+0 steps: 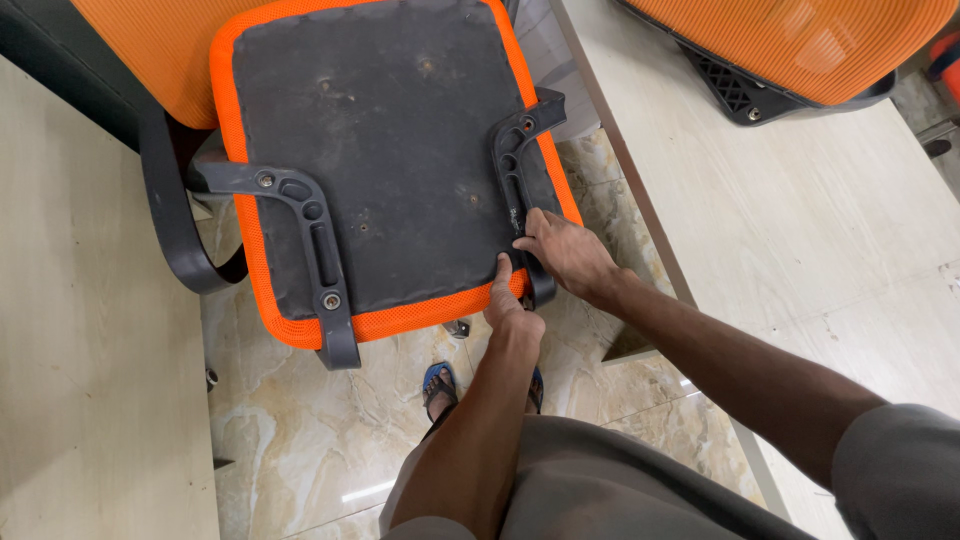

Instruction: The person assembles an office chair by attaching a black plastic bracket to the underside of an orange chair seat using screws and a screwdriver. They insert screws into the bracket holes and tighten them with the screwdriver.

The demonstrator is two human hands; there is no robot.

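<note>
An upturned office-chair seat (380, 150), its dark underside facing up and rimmed in orange mesh, sits tilted at the centre of my view, propped above a marbled tile floor (300, 440). Two black plastic armrest brackets are bolted to it: the left bracket (305, 235) runs down the seat's left side and past its near edge, and the right bracket (520, 190) follows the right side.

Both hands meet at the lower end of that right bracket, at the seat's near right corner. My left hand (510, 300) comes up from below, thumb pressed onto the seat's underside and fingers curled under the orange edge, gripping it there. My right hand (565, 255) reaches in from the right, fingers laid over the bracket and closed narrowly on it; I cannot tell if anything small is pinched between the fingertips.

Behind the seat, an orange mesh backrest (150, 50) hangs to the upper left, with a curved black armrest (175, 220) looping down beside it. Pale wood-grain tabletops flank the scene, the left table (90, 330) and the right table (800, 230); a second orange chair part (790, 45) lies on the right one. A foot in a blue sandal (438, 385) stands on the tiles below.
</note>
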